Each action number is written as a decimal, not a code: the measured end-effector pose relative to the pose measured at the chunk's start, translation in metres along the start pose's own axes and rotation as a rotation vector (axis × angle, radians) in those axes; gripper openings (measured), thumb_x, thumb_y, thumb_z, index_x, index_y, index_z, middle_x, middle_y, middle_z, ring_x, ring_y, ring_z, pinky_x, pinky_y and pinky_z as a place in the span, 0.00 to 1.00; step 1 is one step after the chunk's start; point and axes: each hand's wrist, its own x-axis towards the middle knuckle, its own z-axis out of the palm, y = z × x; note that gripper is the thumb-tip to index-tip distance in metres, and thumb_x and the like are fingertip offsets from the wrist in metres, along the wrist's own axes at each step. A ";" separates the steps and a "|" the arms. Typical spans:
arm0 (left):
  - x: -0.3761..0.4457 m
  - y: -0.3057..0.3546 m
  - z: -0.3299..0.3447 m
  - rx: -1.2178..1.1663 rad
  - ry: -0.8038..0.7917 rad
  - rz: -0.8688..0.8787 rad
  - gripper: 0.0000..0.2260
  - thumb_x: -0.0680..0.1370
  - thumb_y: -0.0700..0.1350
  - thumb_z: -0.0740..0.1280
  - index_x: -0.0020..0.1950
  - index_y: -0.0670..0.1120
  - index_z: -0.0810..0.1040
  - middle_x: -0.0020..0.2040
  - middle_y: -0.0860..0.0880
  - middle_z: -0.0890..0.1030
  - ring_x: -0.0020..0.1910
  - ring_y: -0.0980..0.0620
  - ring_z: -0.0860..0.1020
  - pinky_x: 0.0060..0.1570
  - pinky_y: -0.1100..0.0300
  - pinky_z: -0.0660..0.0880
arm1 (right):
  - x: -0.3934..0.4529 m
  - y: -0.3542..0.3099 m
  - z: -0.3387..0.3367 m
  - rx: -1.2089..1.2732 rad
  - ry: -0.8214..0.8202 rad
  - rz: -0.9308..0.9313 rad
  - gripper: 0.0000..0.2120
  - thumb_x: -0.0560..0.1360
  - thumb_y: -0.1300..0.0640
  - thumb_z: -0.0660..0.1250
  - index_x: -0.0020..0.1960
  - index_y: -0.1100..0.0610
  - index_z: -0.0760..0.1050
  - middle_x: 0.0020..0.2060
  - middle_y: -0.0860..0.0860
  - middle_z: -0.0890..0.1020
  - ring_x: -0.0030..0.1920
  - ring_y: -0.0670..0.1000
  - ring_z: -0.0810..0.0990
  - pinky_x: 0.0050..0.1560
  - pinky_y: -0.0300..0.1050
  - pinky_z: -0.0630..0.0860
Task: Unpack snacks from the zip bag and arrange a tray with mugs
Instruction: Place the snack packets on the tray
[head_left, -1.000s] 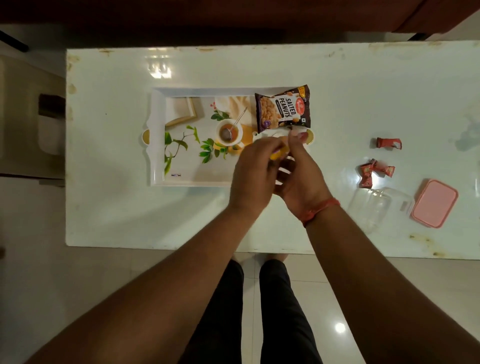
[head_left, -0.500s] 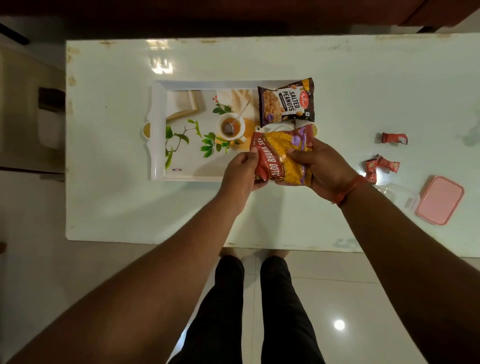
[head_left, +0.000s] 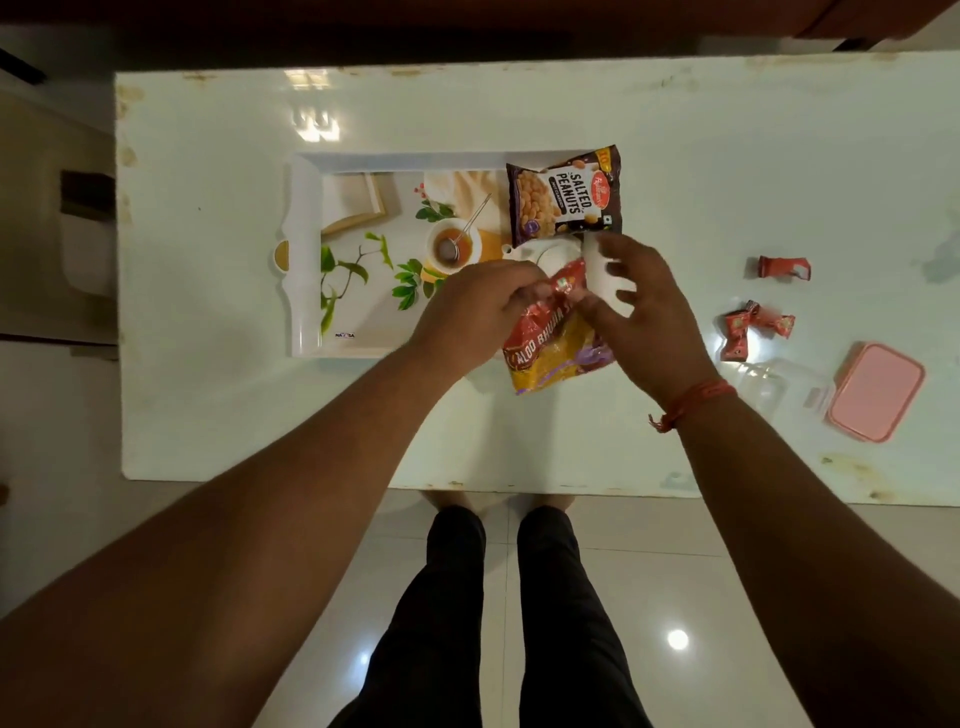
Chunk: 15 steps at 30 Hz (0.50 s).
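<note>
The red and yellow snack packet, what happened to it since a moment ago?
Half a second ago both hands held the packet flat by its sides. Now it is tilted with one end up; the left hand pinches that top end, and the right hand has loosened its grip, fingers spread. The peanuts stayed on the tray; the candies and pink lid did not move.

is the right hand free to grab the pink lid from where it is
Probably yes. The right hand has its fingers spread beside the aloo bhujia packet, which the left hand grips. The pink lid lies uncovered on the table to its right, with nothing between.
</note>
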 end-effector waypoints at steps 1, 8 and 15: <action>0.003 0.002 -0.002 0.072 -0.035 0.091 0.10 0.80 0.48 0.62 0.54 0.47 0.81 0.48 0.48 0.82 0.48 0.49 0.78 0.45 0.52 0.76 | 0.001 -0.006 -0.002 -0.073 -0.069 -0.049 0.23 0.76 0.51 0.71 0.69 0.51 0.71 0.59 0.47 0.78 0.57 0.45 0.77 0.54 0.37 0.74; 0.014 0.016 -0.001 -0.110 0.415 -0.075 0.11 0.79 0.48 0.64 0.59 0.48 0.79 0.57 0.48 0.78 0.56 0.48 0.76 0.54 0.51 0.76 | 0.011 -0.002 0.004 0.038 0.013 0.198 0.03 0.76 0.54 0.69 0.50 0.51 0.80 0.44 0.49 0.82 0.45 0.54 0.84 0.46 0.55 0.83; 0.004 0.006 0.048 -0.281 -0.031 -0.547 0.19 0.81 0.45 0.62 0.72 0.47 0.69 0.70 0.41 0.70 0.68 0.42 0.71 0.66 0.47 0.70 | 0.016 0.034 0.022 0.162 0.097 0.535 0.08 0.75 0.49 0.67 0.50 0.51 0.78 0.48 0.51 0.84 0.46 0.56 0.85 0.47 0.59 0.83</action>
